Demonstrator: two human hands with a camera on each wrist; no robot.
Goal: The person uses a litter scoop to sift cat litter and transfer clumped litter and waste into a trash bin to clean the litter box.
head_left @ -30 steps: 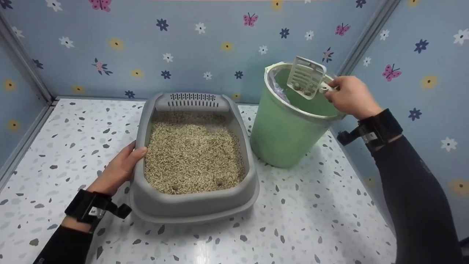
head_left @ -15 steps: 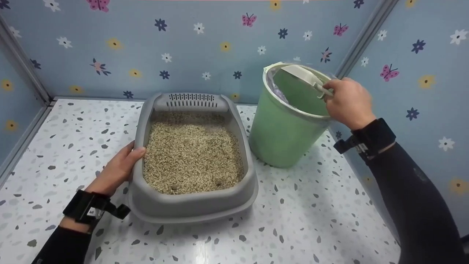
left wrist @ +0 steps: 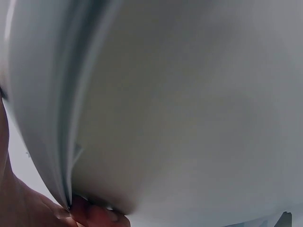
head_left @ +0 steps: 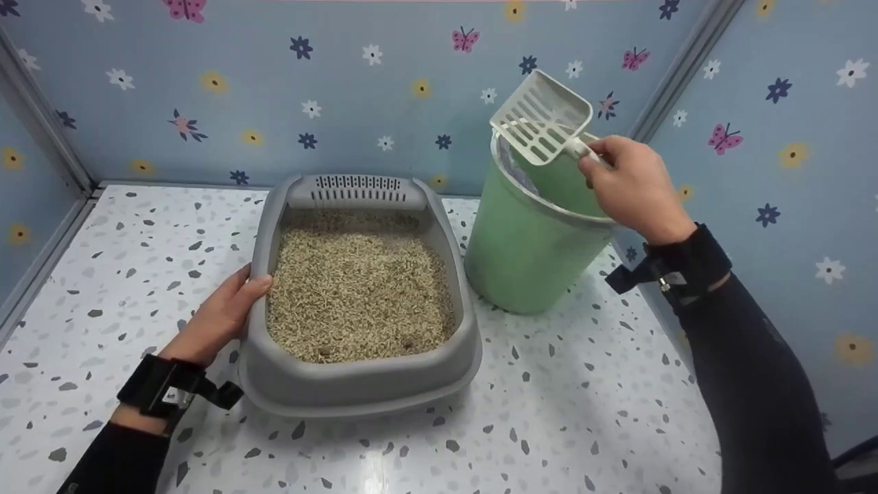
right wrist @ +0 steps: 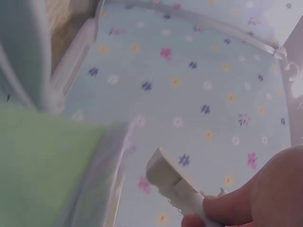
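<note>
A grey litter box (head_left: 370,384) full of pale granular litter (head_left: 363,288) stands on the speckled surface. My left hand (head_left: 219,312) grips its left rim, thumb on top and fingers underneath; the left wrist view shows fingertips (left wrist: 102,215) below the rim. Two small dark lumps lie near the front of the litter. Up at the right, my right hand (head_left: 638,185) holds a whitish slotted litter scoop (head_left: 559,96) by its handle. The scoop is tilted over the left rim of a green bin (head_left: 535,254), and no lumps show in it.
A thin plastic liner (head_left: 514,165) lines the bin, which stands close to the box's right side. Flower-patterned panels (head_left: 384,89) rise behind and on both sides. The white speckled surface (head_left: 549,412) extends in front.
The scoop, which carried lumps a second ago, was turned over into the bin and has come back up with its slotted face showing, lumps gone. The left hand stays on the rim.
</note>
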